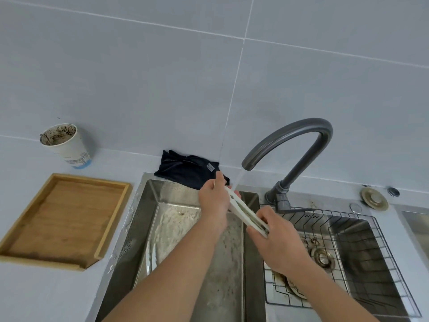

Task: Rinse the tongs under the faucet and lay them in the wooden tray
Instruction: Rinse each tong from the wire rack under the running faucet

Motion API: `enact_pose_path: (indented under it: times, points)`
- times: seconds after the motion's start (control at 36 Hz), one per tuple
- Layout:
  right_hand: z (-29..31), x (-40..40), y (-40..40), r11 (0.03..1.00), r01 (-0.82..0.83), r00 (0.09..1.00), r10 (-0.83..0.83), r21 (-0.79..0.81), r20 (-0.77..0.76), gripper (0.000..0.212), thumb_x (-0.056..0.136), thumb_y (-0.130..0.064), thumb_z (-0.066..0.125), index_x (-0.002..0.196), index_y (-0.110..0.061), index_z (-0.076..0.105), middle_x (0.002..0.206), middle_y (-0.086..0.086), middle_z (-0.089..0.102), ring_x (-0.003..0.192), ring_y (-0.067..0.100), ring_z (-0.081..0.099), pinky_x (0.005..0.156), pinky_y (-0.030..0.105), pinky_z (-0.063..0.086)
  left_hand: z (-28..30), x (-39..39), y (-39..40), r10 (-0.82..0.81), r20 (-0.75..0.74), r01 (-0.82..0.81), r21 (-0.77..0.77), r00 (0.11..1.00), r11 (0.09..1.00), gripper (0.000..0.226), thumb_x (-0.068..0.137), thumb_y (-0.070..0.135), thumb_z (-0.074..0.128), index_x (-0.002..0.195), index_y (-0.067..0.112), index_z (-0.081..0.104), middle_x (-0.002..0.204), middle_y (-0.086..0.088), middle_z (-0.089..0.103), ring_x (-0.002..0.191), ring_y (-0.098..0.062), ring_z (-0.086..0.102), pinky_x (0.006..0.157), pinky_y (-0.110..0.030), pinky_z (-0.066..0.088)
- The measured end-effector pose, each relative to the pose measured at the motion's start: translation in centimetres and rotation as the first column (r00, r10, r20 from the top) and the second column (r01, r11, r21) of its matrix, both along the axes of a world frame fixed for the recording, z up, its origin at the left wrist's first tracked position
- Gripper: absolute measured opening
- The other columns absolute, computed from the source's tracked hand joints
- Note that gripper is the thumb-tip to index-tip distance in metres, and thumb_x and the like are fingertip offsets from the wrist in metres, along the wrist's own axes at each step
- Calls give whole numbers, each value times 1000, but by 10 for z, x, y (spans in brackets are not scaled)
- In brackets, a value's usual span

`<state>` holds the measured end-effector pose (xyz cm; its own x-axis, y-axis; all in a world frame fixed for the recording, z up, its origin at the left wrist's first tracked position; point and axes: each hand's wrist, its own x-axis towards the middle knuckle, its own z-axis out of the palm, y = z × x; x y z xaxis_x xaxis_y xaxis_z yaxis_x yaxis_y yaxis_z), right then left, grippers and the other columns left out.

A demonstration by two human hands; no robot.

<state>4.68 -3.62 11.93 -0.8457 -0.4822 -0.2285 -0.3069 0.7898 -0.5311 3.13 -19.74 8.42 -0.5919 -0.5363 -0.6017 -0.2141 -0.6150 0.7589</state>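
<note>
White plastic tongs (246, 213), gripped by both my hands (left (214, 201), right (277, 238)) under the grey curved faucet (290, 145); wet, they could slip into the steel sink (148, 205) below it.

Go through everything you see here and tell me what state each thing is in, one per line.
faucet: running, water hitting the tongs
tongs: held over the sink, squeezed closed
left hand: grips the tongs' far end
right hand: grips the near end
wooden tray: empty
paper cup: upright, grimy inside
dark cloth: crumpled behind the sink
</note>
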Motion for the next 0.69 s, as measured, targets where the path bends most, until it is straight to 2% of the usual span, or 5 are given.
enact_pose_path:
  times: [0.06,0.17,0.33,0.47,0.69]
  points:
    - [0,-2,-3,1000,21,1000,-21,-15,8,19,95,-36,61,88,-33,43,75,-6,62,55,9,60,41,16,42,2,1,9,-40,-41,40,-1,998,999,21,95,36,64,106,19,58,72,-9,72,60,-21,70,69,-45,64]
    - [-1,-2,-11,990,69,997,-63,-121,49,16,96,-35,60,90,-36,45,74,-8,63,53,1,62,40,14,40,0,9,29,-220,-151,207,-100,964,973,101,71,7,83,142,50,26,115,-13,60,99,-30,69,83,-42,62]
    - [-5,-2,0,980,52,993,-31,-192,111,21,89,-35,69,85,-33,49,74,-3,62,50,1,53,43,16,43,1,7,6,-143,-52,126,-251,988,960,19,88,36,68,101,33,54,97,-17,72,84,-34,74,74,-49,63]
    - [-1,-6,2,948,155,948,-64,-277,311,26,81,-33,77,89,-35,53,83,3,68,54,11,60,42,22,47,5,5,-1,-106,-103,90,-151,989,985,22,96,43,56,95,21,60,72,-11,74,66,-29,75,72,-52,64]
    - [2,-16,-4,801,544,514,-84,-249,854,40,103,-47,44,116,-15,65,82,18,70,46,19,43,37,22,31,10,4,-1,-62,-192,85,114,979,990,18,101,33,53,109,18,60,92,-18,65,64,-24,70,67,-39,63]
